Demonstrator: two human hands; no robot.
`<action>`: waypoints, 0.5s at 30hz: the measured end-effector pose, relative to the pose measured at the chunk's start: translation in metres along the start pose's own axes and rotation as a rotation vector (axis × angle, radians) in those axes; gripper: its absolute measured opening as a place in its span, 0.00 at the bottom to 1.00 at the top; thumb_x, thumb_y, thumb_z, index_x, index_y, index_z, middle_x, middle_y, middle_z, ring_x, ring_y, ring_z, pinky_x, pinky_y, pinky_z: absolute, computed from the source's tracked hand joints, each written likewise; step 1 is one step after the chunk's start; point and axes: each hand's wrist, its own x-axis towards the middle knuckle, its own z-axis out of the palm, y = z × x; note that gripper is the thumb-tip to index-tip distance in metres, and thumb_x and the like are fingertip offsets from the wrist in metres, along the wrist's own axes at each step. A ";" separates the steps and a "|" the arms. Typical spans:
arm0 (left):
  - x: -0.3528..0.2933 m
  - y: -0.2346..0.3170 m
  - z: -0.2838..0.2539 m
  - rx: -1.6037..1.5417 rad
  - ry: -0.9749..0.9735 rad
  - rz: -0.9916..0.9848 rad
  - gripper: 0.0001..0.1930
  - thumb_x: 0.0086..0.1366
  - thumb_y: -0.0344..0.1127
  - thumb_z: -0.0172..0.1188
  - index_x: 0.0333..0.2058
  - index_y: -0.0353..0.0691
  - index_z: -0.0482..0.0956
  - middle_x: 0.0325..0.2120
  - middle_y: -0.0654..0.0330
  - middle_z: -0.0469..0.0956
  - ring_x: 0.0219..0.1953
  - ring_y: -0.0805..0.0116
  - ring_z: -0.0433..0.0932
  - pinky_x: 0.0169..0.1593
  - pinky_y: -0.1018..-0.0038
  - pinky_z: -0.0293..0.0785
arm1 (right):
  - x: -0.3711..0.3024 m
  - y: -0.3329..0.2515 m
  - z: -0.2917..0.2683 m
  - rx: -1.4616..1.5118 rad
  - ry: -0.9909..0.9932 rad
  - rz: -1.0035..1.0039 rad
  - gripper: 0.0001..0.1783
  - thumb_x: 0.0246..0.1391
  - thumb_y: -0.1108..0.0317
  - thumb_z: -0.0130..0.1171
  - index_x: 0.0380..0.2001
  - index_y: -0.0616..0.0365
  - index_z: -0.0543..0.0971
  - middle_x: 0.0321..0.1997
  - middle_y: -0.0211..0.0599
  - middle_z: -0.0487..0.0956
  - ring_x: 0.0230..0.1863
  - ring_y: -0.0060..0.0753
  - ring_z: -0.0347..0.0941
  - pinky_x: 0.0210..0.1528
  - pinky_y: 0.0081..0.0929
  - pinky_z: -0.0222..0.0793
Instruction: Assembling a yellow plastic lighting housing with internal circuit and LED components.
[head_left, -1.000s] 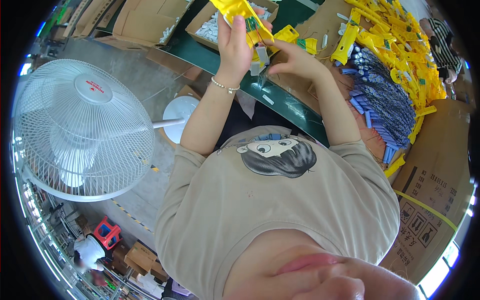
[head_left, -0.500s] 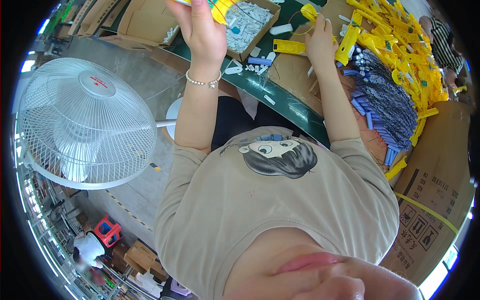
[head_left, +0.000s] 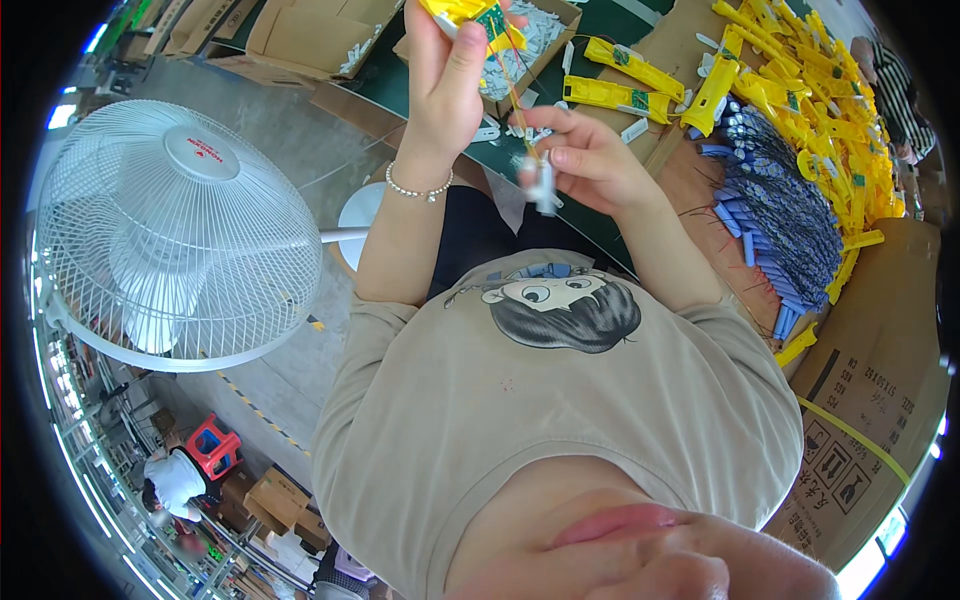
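My left hand (head_left: 450,95) is closed around a yellow plastic housing (head_left: 462,10) at the top edge of the view. A small green circuit board (head_left: 491,22) shows on this housing, and thin coloured wires (head_left: 513,92) run down from it. Closer to my body, my right hand (head_left: 598,168) pinches a small white plastic part (head_left: 543,188) near the lower end of the wires. That part is smeared by motion, so its exact kind cannot be made out. Beyond my right hand, two yellow housings (head_left: 612,96) with green boards lie on the table.
On the right are heaped yellow housings (head_left: 775,60) and blue cylinders (head_left: 745,215) with dark wires. A cardboard box of white parts (head_left: 545,28) stands beyond my hands. A white fan (head_left: 180,235) is at left, a large carton (head_left: 865,400) at right. People (head_left: 178,480) sit farther off.
My right hand has come from the table toward my left hand and now pinches the white part. The left hand has shifted slightly right and nearer. A second yellow housing now shows on the table.
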 end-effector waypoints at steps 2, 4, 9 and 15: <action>-0.006 0.004 -0.006 0.233 -0.017 -0.056 0.25 0.69 0.35 0.42 0.61 0.35 0.48 0.47 0.54 0.66 0.46 0.67 0.68 0.50 0.72 0.66 | -0.010 -0.010 0.016 -0.244 0.167 -0.009 0.26 0.57 0.69 0.53 0.57 0.64 0.63 0.34 0.49 0.79 0.35 0.33 0.78 0.40 0.27 0.73; -0.011 0.001 -0.011 0.583 -0.058 -0.086 0.27 0.69 0.38 0.44 0.62 0.35 0.47 0.49 0.53 0.65 0.47 0.66 0.67 0.51 0.71 0.64 | -0.017 -0.024 0.037 -0.606 0.402 -0.074 0.22 0.56 0.73 0.48 0.55 0.67 0.65 0.30 0.51 0.79 0.28 0.37 0.78 0.34 0.29 0.74; -0.040 -0.029 -0.013 0.363 -0.129 -0.241 0.20 0.69 0.36 0.43 0.57 0.35 0.57 0.42 0.57 0.70 0.46 0.70 0.71 0.49 0.71 0.70 | -0.020 -0.043 0.011 -0.119 -0.036 -0.472 0.20 0.51 0.77 0.44 0.48 0.73 0.71 0.42 0.57 0.77 0.47 0.46 0.75 0.48 0.32 0.72; -0.060 -0.037 -0.011 -0.012 -0.026 -0.401 0.21 0.70 0.38 0.43 0.57 0.36 0.55 0.43 0.55 0.71 0.42 0.67 0.75 0.47 0.70 0.72 | -0.021 -0.051 0.003 -0.866 0.861 -0.251 0.13 0.51 0.77 0.57 0.42 0.65 0.77 0.28 0.35 0.79 0.27 0.22 0.76 0.27 0.15 0.71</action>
